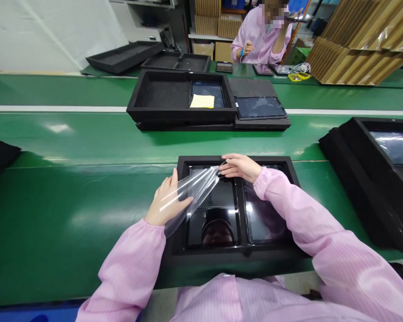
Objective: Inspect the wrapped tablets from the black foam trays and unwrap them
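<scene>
A black foam tray point(208, 252) lies in front of me with two tablets side by side in its compartments. The left tablet point(210, 197) has a dark, glossy screen that reflects a head. A sheet of clear plastic film point(196, 188) is lifted at a slant above it. My right hand point(240, 167) pinches the film's upper end near the tray's far edge. My left hand point(168, 199) is at the tray's left side, thumb and fingers spread, with the film draped across it. Below my right forearm is the right tablet point(263, 212), partly hidden.
Farther off, another foam tray point(161, 112) holds a tablet with a yellow note point(202, 101); beside it a tablet point(260, 107) lies on foam. Stacked trays point(349, 179) stand right. Across the green bench point(87, 197) are a person point(260, 36) and cardboard dividers point(359, 53).
</scene>
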Tool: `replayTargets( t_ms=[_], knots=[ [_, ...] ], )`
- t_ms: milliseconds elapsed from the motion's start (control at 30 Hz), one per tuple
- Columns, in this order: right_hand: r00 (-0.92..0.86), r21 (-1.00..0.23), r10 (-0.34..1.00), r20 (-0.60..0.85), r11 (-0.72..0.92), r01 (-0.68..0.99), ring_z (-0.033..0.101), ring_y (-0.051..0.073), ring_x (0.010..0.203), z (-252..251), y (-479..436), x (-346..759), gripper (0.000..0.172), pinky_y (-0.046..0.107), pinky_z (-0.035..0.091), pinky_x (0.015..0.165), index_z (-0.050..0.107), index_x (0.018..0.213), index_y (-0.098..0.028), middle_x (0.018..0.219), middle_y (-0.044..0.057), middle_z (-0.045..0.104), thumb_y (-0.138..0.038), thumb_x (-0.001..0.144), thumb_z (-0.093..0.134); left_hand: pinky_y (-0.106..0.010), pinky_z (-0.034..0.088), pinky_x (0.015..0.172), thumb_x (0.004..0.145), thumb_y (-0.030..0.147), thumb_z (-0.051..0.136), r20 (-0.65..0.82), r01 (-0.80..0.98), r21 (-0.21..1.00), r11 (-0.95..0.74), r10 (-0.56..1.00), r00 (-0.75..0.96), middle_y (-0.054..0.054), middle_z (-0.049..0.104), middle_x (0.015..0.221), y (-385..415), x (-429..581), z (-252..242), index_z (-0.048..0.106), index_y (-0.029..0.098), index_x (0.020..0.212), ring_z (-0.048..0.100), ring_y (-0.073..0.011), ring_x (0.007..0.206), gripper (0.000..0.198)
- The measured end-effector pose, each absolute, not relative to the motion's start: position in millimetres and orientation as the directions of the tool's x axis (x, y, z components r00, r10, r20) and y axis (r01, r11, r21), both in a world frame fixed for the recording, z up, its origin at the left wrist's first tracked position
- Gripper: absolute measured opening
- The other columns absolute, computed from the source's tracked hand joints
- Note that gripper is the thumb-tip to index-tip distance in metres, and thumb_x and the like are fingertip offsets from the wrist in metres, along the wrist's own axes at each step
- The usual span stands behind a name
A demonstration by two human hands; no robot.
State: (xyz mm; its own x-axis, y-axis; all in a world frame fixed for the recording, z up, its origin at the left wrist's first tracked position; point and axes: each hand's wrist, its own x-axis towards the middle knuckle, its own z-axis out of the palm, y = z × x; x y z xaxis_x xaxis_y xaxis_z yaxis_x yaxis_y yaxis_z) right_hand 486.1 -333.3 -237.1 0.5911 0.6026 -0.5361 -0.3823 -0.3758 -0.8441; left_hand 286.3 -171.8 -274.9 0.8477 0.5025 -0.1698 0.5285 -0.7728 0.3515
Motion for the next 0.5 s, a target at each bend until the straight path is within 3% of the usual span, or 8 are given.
replayTargets(
  t_ms=[100, 167, 233, 367, 500],
  knots=[
    [0.679, -0.863, 0.550, -0.487, -0.425, -0.274, 0.075, 0.014, 0.065, -235.1, -362.4, 505.7, 0.017, 0.028, 0.062, 0.070, 0.061, 0.107, -0.017, 0.083, 0.006, 0.078, -0.010, 0.098, 0.049, -0.062, 0.031, 0.116, 0.086, 0.028, 0.059, -0.069, 0.466, 0.174, -0.867, 0.462, 0.884, -0.030, 0.039, 0.155, -187.0, 284.2, -270.6, 0.030, 0.005, 0.153, 0.031, -0.0432, 0.148, 0.077],
    [0.755, -0.867, 0.504, -0.419, -0.471, -0.166, 0.073, 0.013, 0.064, -233.3, -384.4, 523.4, 0.017, 0.026, 0.061, 0.069, 0.063, 0.106, -0.017, 0.085, 0.005, 0.078, -0.010, 0.096, 0.051, -0.062, 0.029, 0.117, 0.087, 0.014, 0.050, 0.029, 0.323, 0.078, -0.943, 0.326, 0.945, -0.027, 0.039, 0.156, -202.9, 281.0, -267.5, 0.040, 0.012, 0.150, 0.031, -0.0408, 0.148, 0.064],
    [0.820, -0.840, 0.463, -0.336, -0.541, -0.039, 0.071, 0.012, 0.061, -231.8, -406.5, 540.9, 0.018, 0.025, 0.059, 0.068, 0.066, 0.101, -0.016, 0.082, 0.005, 0.077, -0.008, 0.093, 0.052, -0.057, 0.035, 0.114, 0.084, 0.004, 0.044, 0.022, 0.130, 0.045, -0.990, 0.131, 0.991, -0.022, 0.043, 0.155, -220.5, 277.7, -265.3, 0.049, 0.018, 0.146, 0.040, -0.0369, 0.144, 0.063],
    [0.869, -0.673, 0.455, -0.194, -0.707, 0.220, 0.066, 0.017, 0.065, -231.5, -440.5, 559.3, 0.018, 0.030, 0.054, 0.073, 0.071, 0.080, -0.016, 0.070, 0.003, 0.071, -0.004, 0.083, 0.059, -0.048, 0.048, 0.103, 0.081, 0.006, 0.047, -0.223, -0.189, 0.212, -0.959, -0.236, 0.946, -0.018, 0.049, 0.152, -250.2, 278.0, -262.3, 0.054, 0.025, 0.141, 0.055, -0.0324, 0.130, 0.063],
    [0.847, -0.436, 0.520, -0.108, -0.791, 0.430, 0.064, 0.026, 0.090, -236.3, -454.2, 552.7, 0.020, 0.039, 0.046, 0.090, 0.076, 0.083, -0.017, 0.084, 0.009, 0.072, -0.005, 0.082, 0.060, -0.051, 0.045, 0.106, 0.076, 0.017, 0.056, -0.323, -0.184, 0.309, -0.933, -0.285, 0.903, -0.020, 0.044, 0.155, -266.2, 296.6, -259.9, 0.050, 0.021, 0.144, 0.048, -0.0356, 0.136, 0.068]
  ],
)
